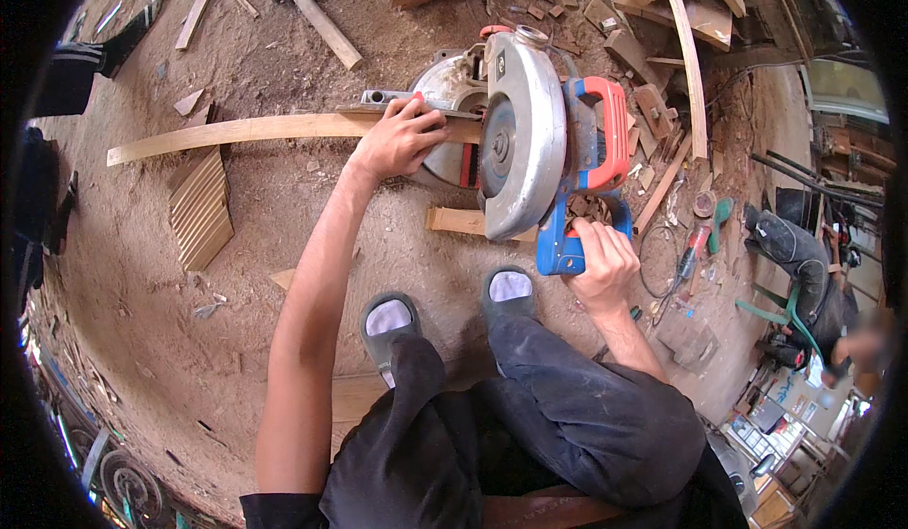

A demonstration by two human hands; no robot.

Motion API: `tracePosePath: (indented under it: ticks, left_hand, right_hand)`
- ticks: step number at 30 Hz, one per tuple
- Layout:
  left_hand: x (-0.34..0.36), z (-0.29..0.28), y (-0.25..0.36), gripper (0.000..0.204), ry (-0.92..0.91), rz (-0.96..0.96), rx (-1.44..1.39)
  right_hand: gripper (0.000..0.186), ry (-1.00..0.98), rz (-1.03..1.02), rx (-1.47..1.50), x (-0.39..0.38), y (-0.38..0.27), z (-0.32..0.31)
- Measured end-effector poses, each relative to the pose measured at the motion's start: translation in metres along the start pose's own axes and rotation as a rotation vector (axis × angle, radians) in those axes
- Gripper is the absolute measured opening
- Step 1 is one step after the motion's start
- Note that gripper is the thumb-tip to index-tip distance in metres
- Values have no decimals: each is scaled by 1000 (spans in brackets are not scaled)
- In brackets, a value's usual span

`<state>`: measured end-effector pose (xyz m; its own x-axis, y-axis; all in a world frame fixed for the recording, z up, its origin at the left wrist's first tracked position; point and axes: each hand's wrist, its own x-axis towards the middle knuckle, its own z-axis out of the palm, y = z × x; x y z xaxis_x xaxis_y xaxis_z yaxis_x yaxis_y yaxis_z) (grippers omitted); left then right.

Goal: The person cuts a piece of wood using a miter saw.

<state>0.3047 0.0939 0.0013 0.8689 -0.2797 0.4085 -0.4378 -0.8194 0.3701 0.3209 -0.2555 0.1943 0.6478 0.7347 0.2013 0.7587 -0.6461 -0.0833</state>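
Note:
A miter saw [521,132] with a silver blade guard and an orange-and-blue body stands on the dirt ground in front of me. My right hand [602,262] is closed round its blue handle [560,249]. A long, narrow wooden strip [236,132] lies across the saw's base, reaching far out to the left. My left hand [399,141] presses this strip against the metal fence [380,98], its fingers bent over the top. The guard and saw head hide the strip's right end. Whether the blade touches the wood cannot be seen.
A hammer [320,20] lies beyond the saw. Grooved wood [200,209] is at the left, and a wood block [456,220] lies by the saw's near side. Boards and offcuts [662,18] pile up at far right. An angle grinder [693,251] and another person [804,264] are at right.

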Motion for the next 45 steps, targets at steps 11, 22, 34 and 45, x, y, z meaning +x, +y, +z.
tracePosePath:
  ticks: [11, 22, 34, 45]
  left_hand:
    - [1, 0, -2, 27, -7, 18, -14]
    - [-5, -6, -4, 29, -97, -26, -28]
    - [1, -1, 1, 36, -117, -59, -45]
    - [3, -8, 2, 27, -71, -48, -52]
  right_hand:
    - [41, 62, -8, 21, -14, 4, 18]
    - [27, 242, -54, 32, -12, -1, 31]
    - [27, 226, -47, 28, -27, 9, 39]
    - [27, 186, -37, 33, -32, 8, 45]
